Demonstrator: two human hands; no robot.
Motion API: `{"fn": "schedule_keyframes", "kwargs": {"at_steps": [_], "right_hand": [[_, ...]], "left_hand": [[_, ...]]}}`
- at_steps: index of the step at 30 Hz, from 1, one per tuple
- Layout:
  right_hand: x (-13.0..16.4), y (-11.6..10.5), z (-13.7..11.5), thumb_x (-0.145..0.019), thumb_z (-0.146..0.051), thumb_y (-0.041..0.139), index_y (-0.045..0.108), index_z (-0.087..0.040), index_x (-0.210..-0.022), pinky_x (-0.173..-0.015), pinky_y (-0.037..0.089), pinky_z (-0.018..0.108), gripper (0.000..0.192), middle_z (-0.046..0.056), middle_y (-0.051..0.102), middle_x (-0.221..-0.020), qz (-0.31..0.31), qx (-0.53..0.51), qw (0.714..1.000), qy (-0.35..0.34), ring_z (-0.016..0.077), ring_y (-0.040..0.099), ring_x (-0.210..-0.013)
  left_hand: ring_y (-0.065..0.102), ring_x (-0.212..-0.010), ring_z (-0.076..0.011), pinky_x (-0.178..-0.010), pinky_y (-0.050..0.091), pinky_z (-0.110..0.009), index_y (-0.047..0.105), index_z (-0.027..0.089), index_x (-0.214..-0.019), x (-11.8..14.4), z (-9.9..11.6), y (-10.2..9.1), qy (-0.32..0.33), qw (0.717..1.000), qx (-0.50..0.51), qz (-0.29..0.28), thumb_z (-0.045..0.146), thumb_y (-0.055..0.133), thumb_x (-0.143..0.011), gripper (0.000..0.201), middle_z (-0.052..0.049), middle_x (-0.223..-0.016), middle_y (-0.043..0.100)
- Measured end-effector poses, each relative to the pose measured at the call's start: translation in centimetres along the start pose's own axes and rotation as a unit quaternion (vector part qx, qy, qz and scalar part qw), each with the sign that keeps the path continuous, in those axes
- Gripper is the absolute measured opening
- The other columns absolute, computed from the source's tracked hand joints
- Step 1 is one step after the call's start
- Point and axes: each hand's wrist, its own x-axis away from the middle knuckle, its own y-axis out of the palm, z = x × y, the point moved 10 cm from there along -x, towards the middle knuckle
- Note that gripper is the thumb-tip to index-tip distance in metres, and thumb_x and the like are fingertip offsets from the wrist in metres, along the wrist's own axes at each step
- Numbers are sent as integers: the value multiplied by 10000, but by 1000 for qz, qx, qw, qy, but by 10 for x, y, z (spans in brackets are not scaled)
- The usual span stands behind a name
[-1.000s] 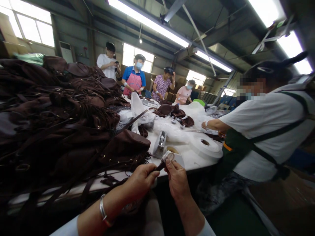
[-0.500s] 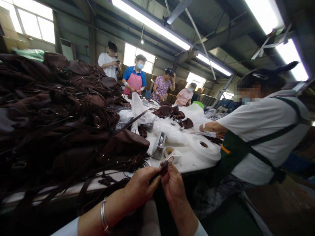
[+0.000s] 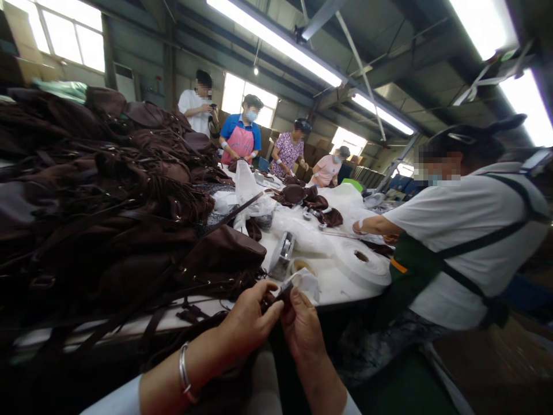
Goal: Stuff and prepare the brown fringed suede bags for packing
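Observation:
Just past the table's near edge, my two hands meet over a small dark brown strap piece (image 3: 284, 290). My right hand (image 3: 305, 325) pinches it between thumb and curled fingers. Around its other end, the thumb and forefinger of my left hand (image 3: 244, 323) are closed, with a silver bangle on that wrist. Much of the piece is hidden by fingers, so its full shape cannot be made out. A heap of dark brown fringed bags (image 3: 142, 230) with metal eyelets rises to the left of my hands.
Beyond my hands stand a metal tape dispenser (image 3: 283, 253), a tape roll (image 3: 302, 265) and a large white roll (image 3: 363, 262) on the white table (image 3: 337, 294). Clear plastic bags (image 3: 298, 227) lie farther back. A co-worker (image 3: 466, 242) stands close on the right; several people work beyond.
My left fingers have loosened and shifted along the strap piece. The pale loop at its tip no longer shows clearly. My view has swung slightly left.

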Motion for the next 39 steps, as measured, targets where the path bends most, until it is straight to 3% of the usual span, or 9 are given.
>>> {"fn": "schedule_keyframes", "kwargs": {"at_steps": [4,6,9,13,16,19,22,28,39], "right_hand": [[1,5,-3,-787,-446,801,736,-182,-833,-671,512,265,276,14,693,-760,-28,76,997,-16,148,624,-724],[0,4,-6,-824,-515,743,697,-172,-754,-626,475,265,353,2,636,-671,-39,145,988,-30,139,568,-655],[-1,-2,-24,-847,-588,677,664,-159,-711,-594,443,271,450,0,593,-626,-9,320,942,-101,140,524,-616],[20,6,-70,-838,-448,731,655,-172,-881,-625,486,285,289,20,652,-743,72,488,811,-316,159,579,-647],[44,44,-79,-885,-231,649,654,-189,-979,-815,541,371,104,84,700,-928,-23,564,684,-462,224,656,-877],[57,68,-72,-879,-120,581,651,-185,-1124,-962,509,472,263,133,701,-1101,-99,626,577,-515,277,631,-1088],[58,76,-69,-887,-141,588,648,-163,-1152,-942,506,490,273,148,707,-1108,-86,679,517,-514,299,639,-1068],[53,83,-63,-924,-163,523,655,-100,-1123,-838,517,438,247,181,703,-1085,-37,735,469,-487,309,658,-984],[51,87,-54,-963,-137,484,630,-182,-838,-668,477,320,197,101,692,-855,-49,730,446,-515,208,643,-730]], "left_hand": [[588,-701,-153,-652,448,-256,530,108,-1406,-4,-10,10,-56,987,138,-59,260,589,-862,568,-28,-805,693],[555,-643,-120,-596,415,-224,591,122,-1358,-4,-8,16,-65,974,192,-96,224,570,-846,523,-25,-801,701],[437,-507,-70,-482,327,-192,666,128,-1263,-4,-16,12,-100,973,200,-61,209,571,-819,461,-13,-765,695],[371,-440,-48,-425,279,-179,674,117,-1237,-3,-30,13,-135,967,217,-13,234,588,-802,458,-13,-738,697],[396,-430,-50,-414,299,-177,693,104,-1186,-3,-40,13,-145,960,239,19,254,600,-785,438,-19,-738,697],[428,-425,-59,-413,331,-187,713,91,-1126,-4,-42,9,-143,964,218,43,246,596,-789,389,-23,-739,702],[560,-510,-108,-492,450,-221,723,114,-1126,-4,-32,1,-108,981,155,53,237,579,-838,345,-40,-807,736],[684,-1082,-220,-995,497,-332,685,202,-1242,-2,7,-4,43,998,15,44,167,518,-920,364,-76,-1169,742],[668,-765,-199,-721,504,-293,680,150,-1004,2,7,4,25,999,-20,4,197,481,-946,213,-85,-902,742]]}}
